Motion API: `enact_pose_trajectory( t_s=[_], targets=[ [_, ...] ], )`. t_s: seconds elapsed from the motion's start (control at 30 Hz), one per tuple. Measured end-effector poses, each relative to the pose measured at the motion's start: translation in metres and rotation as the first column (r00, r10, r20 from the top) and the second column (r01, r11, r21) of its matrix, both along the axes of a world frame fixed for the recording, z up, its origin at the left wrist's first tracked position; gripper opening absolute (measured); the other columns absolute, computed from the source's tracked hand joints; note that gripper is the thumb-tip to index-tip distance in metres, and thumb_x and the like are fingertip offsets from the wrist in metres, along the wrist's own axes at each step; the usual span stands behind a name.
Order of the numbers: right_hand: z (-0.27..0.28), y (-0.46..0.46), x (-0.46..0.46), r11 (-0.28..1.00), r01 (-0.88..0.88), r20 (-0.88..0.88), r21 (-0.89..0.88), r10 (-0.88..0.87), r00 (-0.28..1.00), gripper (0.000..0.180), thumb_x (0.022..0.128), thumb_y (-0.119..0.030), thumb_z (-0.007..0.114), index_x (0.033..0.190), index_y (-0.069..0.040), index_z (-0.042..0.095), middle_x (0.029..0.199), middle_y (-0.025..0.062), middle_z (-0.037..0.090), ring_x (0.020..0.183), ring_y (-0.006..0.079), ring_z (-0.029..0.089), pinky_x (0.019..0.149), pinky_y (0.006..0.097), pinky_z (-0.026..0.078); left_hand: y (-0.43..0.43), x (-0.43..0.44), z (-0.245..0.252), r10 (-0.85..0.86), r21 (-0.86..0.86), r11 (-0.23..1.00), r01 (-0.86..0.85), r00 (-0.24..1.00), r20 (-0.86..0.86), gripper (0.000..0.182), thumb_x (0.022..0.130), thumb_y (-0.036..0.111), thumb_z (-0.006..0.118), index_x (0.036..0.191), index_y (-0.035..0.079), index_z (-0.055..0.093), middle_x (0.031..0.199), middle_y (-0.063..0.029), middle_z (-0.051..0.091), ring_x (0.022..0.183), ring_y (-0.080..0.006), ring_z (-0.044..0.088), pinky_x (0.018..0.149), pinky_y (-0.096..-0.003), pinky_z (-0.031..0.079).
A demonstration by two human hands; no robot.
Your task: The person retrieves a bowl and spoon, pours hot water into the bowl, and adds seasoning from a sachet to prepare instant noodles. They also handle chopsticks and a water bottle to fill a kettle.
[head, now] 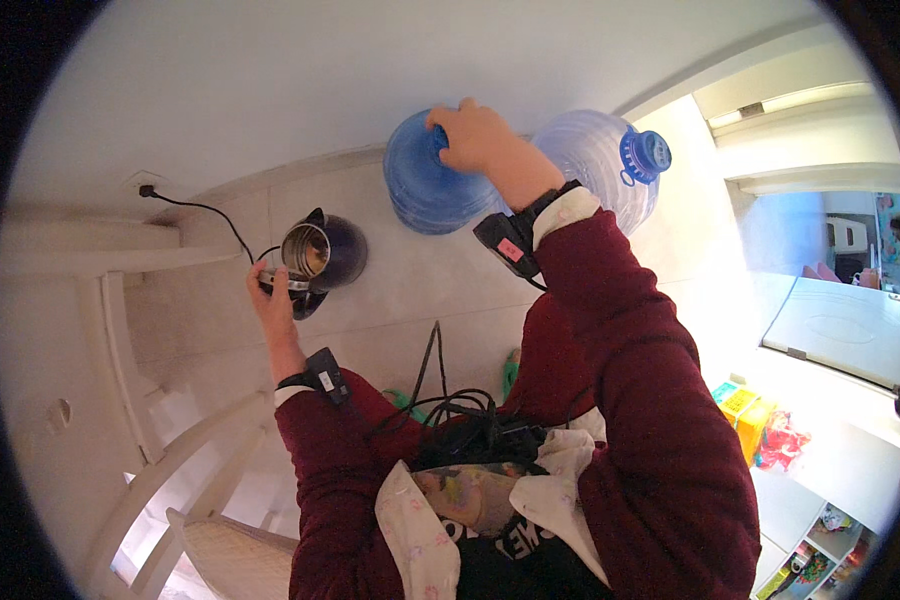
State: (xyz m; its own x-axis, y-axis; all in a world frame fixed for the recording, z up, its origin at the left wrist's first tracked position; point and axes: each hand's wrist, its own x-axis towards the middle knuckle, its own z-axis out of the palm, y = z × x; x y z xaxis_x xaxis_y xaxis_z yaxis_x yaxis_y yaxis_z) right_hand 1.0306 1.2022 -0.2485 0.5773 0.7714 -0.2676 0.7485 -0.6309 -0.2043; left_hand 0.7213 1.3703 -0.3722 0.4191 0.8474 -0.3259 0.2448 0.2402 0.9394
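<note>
My right hand (472,140) is on the top of a blue plastic water jug (429,187), its fingers around the neck. Right beside that jug stands a clearer large water bottle (581,154) with a blue cap (651,153). To the left, a dark electric kettle (343,251) stands on the floor with its mouth uncovered; its steel inside shows. My left hand (274,294) is at the kettle's handle side, fingers and thumb on the kettle's lid (285,280). How firmly the fingers close there is partly hidden.
A black cord runs from a wall plug (147,191) towards the kettle. Black cables (457,409) lie in front of my body, between my legs. White chair-like rails (195,435) and a woven seat (232,551) stand at lower left. A yellow package (746,416) sits at the right.
</note>
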Motion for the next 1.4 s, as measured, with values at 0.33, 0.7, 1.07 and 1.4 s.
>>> enact_pose_trajectory(
  t_s=[0.33,0.7,1.07,1.4],
  targets=[
    [0.000,0.006,0.010,1.000,0.009,0.188,0.001,-0.009,0.982,0.049,0.068,-0.041,0.063,0.110,-0.017,0.054,0.102,0.0160,0.055,0.095,0.0329,0.054,0.081,0.0423,0.044,0.000,0.007,-0.005,0.095,0.133,0.989,-0.069,0.975,-0.201,0.066,0.072,0.031,0.067,0.122,0.000,0.037,0.114,-0.0138,0.047,0.104,-0.0228,0.046,0.090,-0.0308,0.036],
    [0.007,0.014,-0.001,0.991,0.010,0.112,-0.132,0.005,0.994,0.043,0.068,-0.035,0.060,0.104,-0.012,0.056,0.097,0.0125,0.059,0.099,0.0294,0.052,0.079,0.0425,0.045,-0.004,0.006,0.004,0.059,-0.116,0.992,-0.056,0.998,0.022,0.061,0.072,0.027,0.069,0.121,0.007,0.038,0.109,-0.0110,0.048,0.095,-0.0177,0.049,0.075,-0.0307,0.043],
    [0.049,-0.092,0.003,0.505,0.131,0.035,0.853,-0.306,0.951,0.045,0.066,-0.021,0.071,0.099,-0.005,0.045,0.097,0.0131,0.050,0.090,0.0262,0.053,0.075,0.0350,0.045,0.000,0.004,-0.001,0.073,-0.110,0.991,-0.082,0.994,-0.080,0.069,0.070,0.037,0.069,0.124,0.009,0.036,0.115,-0.0092,0.046,0.097,-0.0187,0.048,0.075,-0.0336,0.041],
    [0.033,-0.203,0.023,0.604,0.351,0.282,0.716,-0.709,0.646,0.074,0.070,-0.030,0.070,0.126,-0.003,0.030,0.122,0.0190,0.041,0.118,0.0291,0.037,0.098,0.0375,0.030,-0.004,0.006,0.009,0.037,-0.099,0.994,-0.045,0.996,-0.082,0.073,0.072,0.041,0.067,0.127,0.007,0.034,0.123,-0.0163,0.039,0.106,-0.0247,0.045,0.081,-0.0337,0.041]
  ],
)
